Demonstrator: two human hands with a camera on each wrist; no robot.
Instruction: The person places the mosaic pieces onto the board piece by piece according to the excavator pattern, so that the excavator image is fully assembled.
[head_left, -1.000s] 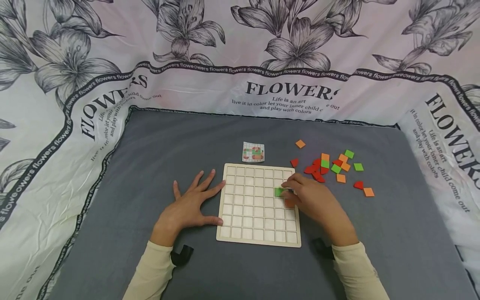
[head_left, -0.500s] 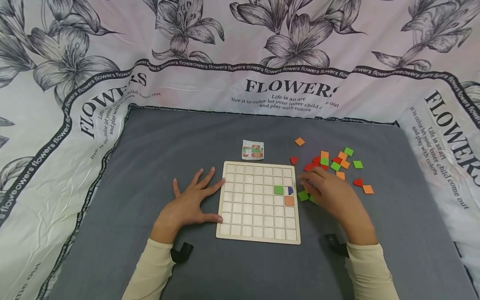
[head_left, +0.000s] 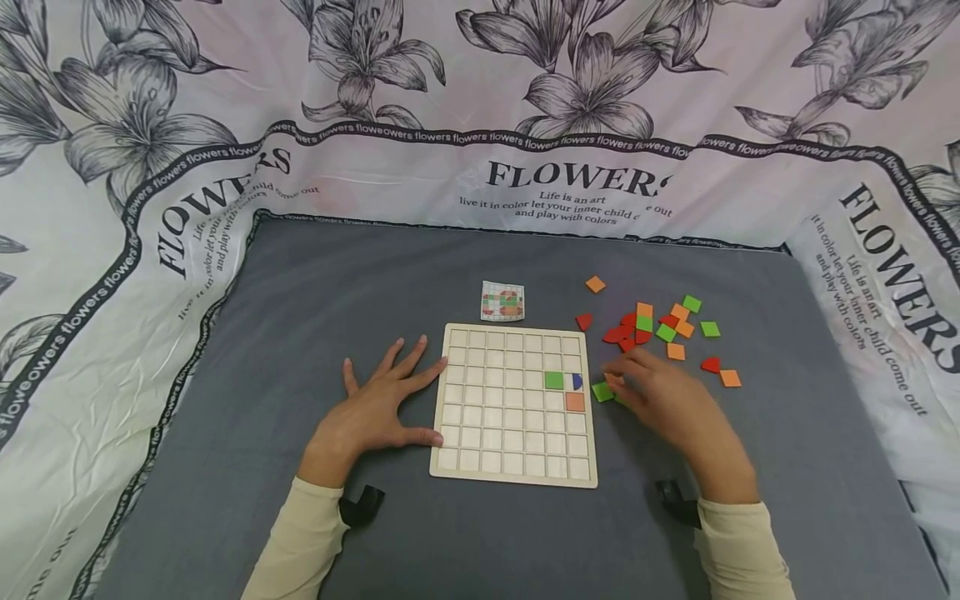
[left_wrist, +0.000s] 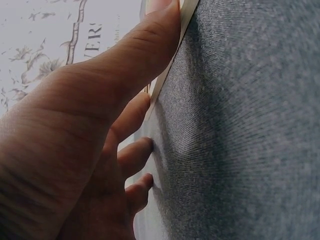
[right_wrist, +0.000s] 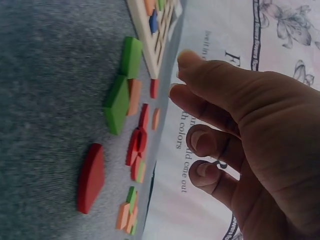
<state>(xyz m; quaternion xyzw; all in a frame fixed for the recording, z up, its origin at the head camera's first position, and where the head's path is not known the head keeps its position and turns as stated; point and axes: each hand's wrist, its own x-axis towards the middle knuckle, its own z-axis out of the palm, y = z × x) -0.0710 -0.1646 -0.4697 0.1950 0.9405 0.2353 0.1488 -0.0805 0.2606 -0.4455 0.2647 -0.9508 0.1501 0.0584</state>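
Note:
A pale wooden grid board (head_left: 492,412) lies on the grey cloth. In its right-hand columns sit a green square tile (head_left: 553,381), a blue half-round piece (head_left: 577,382) and an orange square tile (head_left: 574,402). My left hand (head_left: 371,408) is spread flat beside the board, its thumb and index finger touching the left edge. Just right of the board, my right hand (head_left: 663,396) hovers with loosely bent fingers. The right wrist view shows nothing between thumb and fingertips. Below it are green tiles (right_wrist: 117,105) and a red curved piece (right_wrist: 91,179).
Behind the board lies a small pattern card (head_left: 502,301). Loose red, orange and green pieces are scattered to the right, including an orange tile (head_left: 731,378) and a green tile (head_left: 710,329). A flower-printed sheet (head_left: 420,183) borders the back.
My right hand has moved right, off the board, uncovering the blue piece and the orange tile there, and now hovers by the green tiles. My left hand keeps its place.

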